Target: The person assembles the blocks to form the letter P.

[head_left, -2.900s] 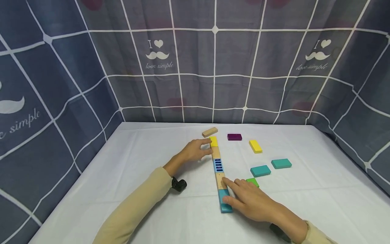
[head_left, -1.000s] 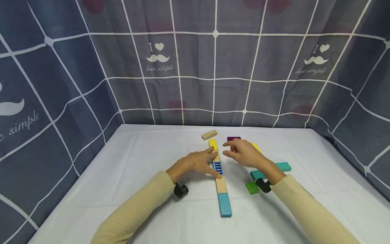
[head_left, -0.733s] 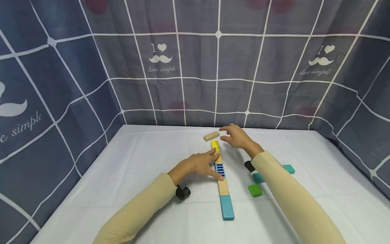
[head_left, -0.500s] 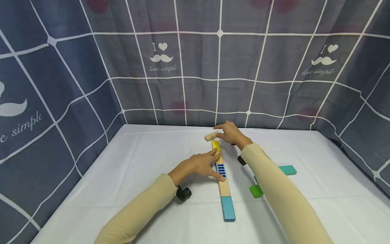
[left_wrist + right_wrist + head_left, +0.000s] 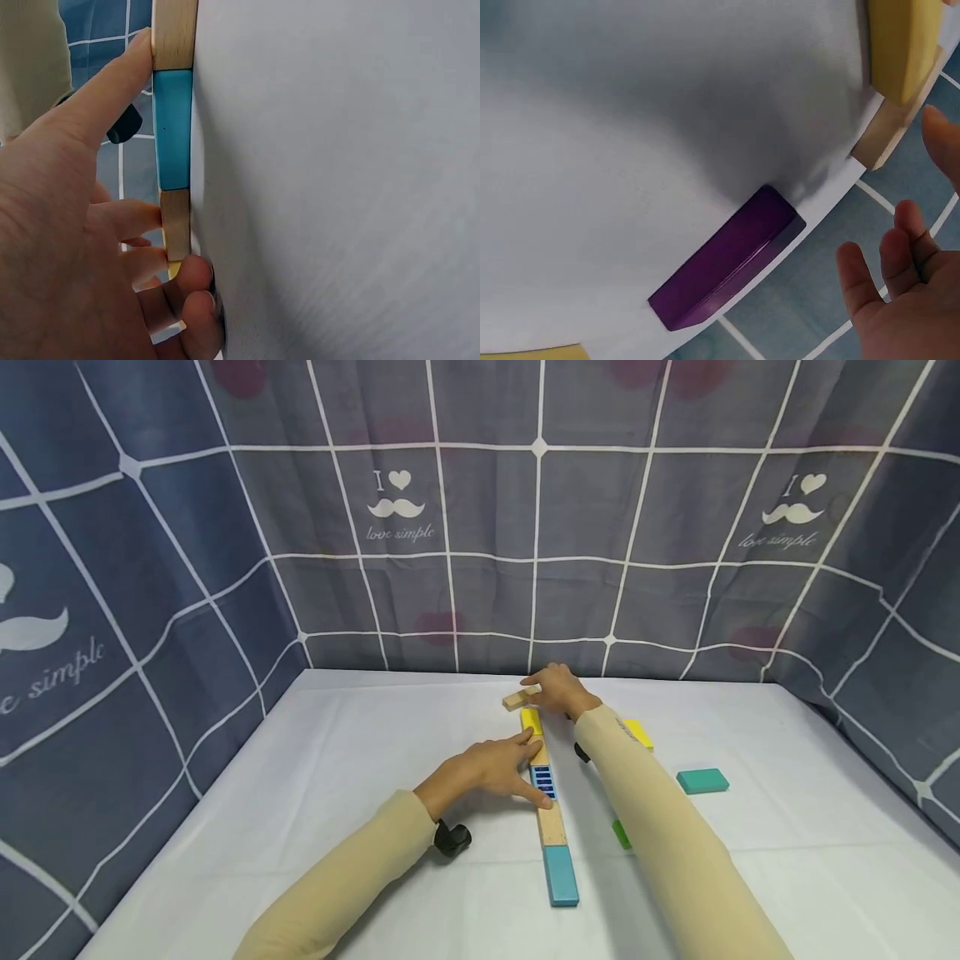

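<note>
— What has been changed since three seconds ago?

— The right hand has been taken off the near end of the long row of flat wooden blocks and carried to the far end of the white-covered bench. It is now laid over the loose plain wooden block, which lies askew just beyond the row's yellow end block. The grip is seen wide, fingers spread; whether the block is touched cannot be told.

— And the left hand?

— It has been slid nearer along the row; its straight fingers are pressed against the row's left side, by the blue-striped block.

— Anything else beside the right hand?

— A purple rectangular block is seen just beside it.
</note>
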`<state>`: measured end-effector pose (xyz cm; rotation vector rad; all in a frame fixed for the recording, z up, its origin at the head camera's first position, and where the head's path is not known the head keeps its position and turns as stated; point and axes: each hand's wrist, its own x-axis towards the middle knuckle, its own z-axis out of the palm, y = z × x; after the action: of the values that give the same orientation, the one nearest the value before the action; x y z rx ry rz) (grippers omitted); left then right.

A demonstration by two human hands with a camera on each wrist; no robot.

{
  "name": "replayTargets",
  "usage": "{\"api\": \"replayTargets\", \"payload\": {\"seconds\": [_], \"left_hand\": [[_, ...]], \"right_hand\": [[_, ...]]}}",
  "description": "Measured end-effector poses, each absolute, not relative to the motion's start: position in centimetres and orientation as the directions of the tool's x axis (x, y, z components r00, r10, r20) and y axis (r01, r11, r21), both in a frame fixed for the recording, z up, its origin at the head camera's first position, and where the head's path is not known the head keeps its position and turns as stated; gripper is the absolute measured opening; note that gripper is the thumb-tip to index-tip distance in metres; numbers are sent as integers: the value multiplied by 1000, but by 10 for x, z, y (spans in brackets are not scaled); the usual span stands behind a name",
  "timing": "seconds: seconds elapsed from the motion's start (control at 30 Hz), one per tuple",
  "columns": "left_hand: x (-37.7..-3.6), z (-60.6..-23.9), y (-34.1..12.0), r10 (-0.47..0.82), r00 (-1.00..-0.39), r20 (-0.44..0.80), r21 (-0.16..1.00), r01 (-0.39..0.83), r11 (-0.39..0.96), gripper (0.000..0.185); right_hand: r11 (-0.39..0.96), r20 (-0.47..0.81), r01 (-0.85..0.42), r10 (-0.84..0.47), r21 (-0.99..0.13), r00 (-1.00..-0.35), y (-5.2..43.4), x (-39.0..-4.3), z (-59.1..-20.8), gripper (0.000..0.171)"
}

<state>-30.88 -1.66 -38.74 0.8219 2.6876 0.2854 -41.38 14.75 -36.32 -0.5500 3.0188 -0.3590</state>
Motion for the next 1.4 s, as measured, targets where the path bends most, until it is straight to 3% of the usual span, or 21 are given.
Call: {"api": "replayTargets", "payload": {"seconds": [0.4, 0.9, 1.4], "left_hand": [[-310, -390, -14, 576, -783, -236, 287, 510, 811, 107], [-310, -389, -15, 570, -784, -248, 281, 505, 816, 108], [-310, -389, -15, 564, -784, -258, 277, 500, 821, 110]], "right_hand": [[930, -56, -312, -328, -192, -943, 138, -423, -377, 37], [930, -17, -306, -316, -204, -948, 140, -423, -376, 31], [954, -113, -235, -258, -187, -959, 181, -423, -373, 35]]}}
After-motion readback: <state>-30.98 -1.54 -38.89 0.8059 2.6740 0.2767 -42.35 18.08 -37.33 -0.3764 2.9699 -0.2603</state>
